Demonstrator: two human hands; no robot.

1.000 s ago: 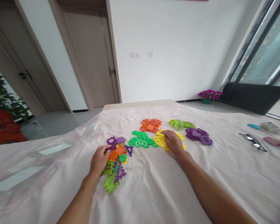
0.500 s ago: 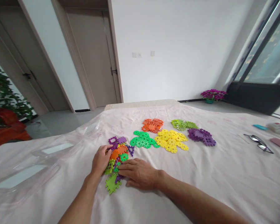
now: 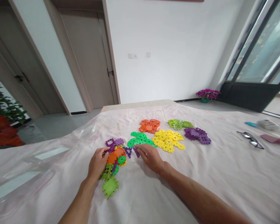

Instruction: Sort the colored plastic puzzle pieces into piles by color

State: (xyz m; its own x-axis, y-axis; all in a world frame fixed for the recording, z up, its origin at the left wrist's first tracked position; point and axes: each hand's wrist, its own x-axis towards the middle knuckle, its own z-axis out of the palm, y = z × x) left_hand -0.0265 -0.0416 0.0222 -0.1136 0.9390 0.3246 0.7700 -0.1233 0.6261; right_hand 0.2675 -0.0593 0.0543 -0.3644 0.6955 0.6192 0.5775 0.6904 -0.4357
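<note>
A mixed heap of flat plastic building pieces (image 3: 116, 155) in several colours lies on the pale pink sheet (image 3: 200, 174). My left hand (image 3: 97, 161) rests on the heap's left side, fingers curled on the pieces. My right hand (image 3: 150, 157) is just right of the heap, pinching a purple piece (image 3: 136, 151) at its fingertips. Beyond lie sorted groups: green (image 3: 140, 140), orange (image 3: 149, 125), yellow (image 3: 168, 140), light green (image 3: 179, 124) and purple (image 3: 197, 135). One light-green piece (image 3: 110, 186) lies alone nearest me.
A clear plastic bag or container (image 3: 44, 155) lies on the sheet to the left. Glasses (image 3: 250, 140), a pink case (image 3: 272, 139) and small items sit far right. Doors, a potted plant (image 3: 2, 118) and a flower pot (image 3: 206, 94) stand beyond.
My right hand came from the yellow group to the mixed heap, then lifted away to the right with a purple piece. My left hand stayed on the heap.
</note>
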